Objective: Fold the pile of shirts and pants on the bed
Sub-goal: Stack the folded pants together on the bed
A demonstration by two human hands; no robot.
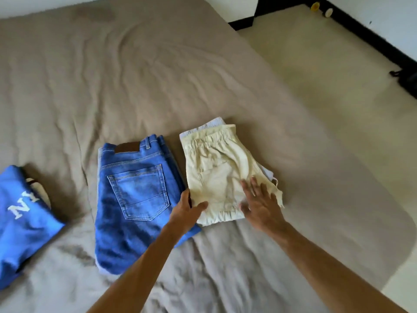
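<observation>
Folded cream shorts [216, 168] lie on the bed [135, 75], stacked on a pale grey folded garment [268, 173] that peeks out at the right and top. My left hand [187, 210] holds the shorts' near-left corner, thumb on top and fingers tucked at the edge. My right hand [259, 202] lies flat with spread fingers on the shorts' near-right part. Folded blue jeans [135, 195] sit just to the left, back pocket up. A blue shirt with white letters [20, 222] lies at the far left edge.
The bed's tan sheet is wrinkled and stretches bare behind the clothes. Its right edge drops to a cream floor [327, 75] with a black skirting [372, 39]. A small yellow item [315, 6] and a white one [328, 12] lie in the far corner.
</observation>
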